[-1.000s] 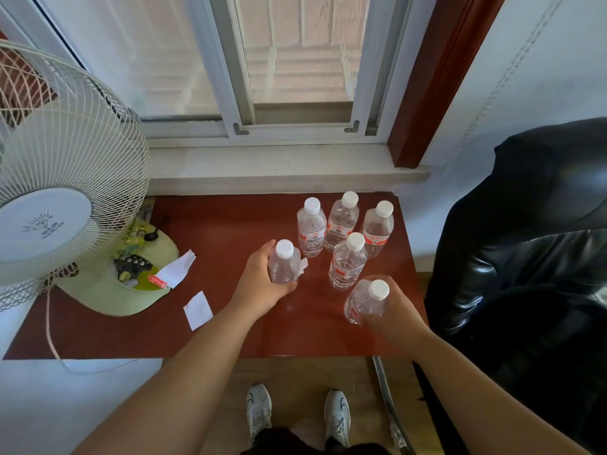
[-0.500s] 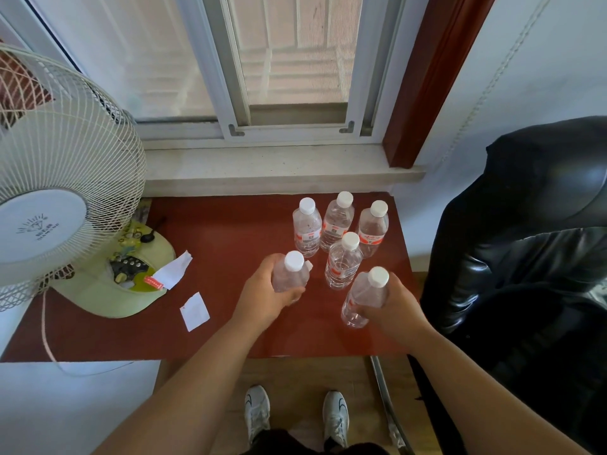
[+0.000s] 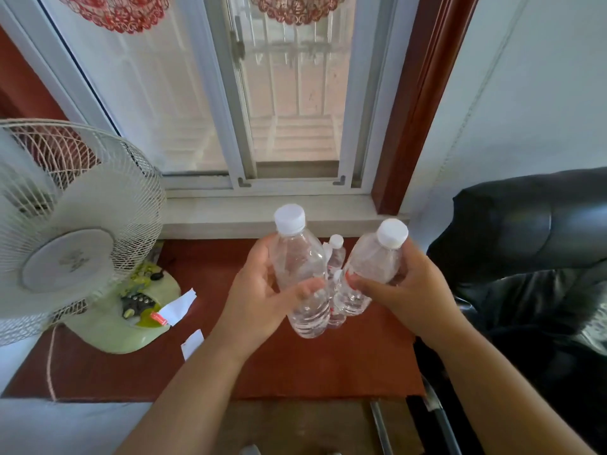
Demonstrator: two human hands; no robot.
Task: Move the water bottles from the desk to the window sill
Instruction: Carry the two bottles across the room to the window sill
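Observation:
My left hand (image 3: 259,297) grips a clear water bottle (image 3: 300,270) with a white cap, lifted above the red desk (image 3: 312,366). My right hand (image 3: 410,290) grips a second clear bottle (image 3: 371,267), also held up in the air and tilted slightly right. Between and behind the two raised bottles, other bottles (image 3: 336,254) still stand on the desk, mostly hidden. The pale window sill (image 3: 230,215) runs just beyond the desk's far edge, below the window frame.
A white desk fan (image 3: 72,224) with a green base stands at the desk's left, with paper scraps (image 3: 177,307) beside it. A black leather chair (image 3: 532,257) fills the right side. A dark red window post (image 3: 404,152) rises at the sill's right end.
Both hands have lifted their bottles off the desk and toward the camera. The view has tilted upward, showing more of the window.

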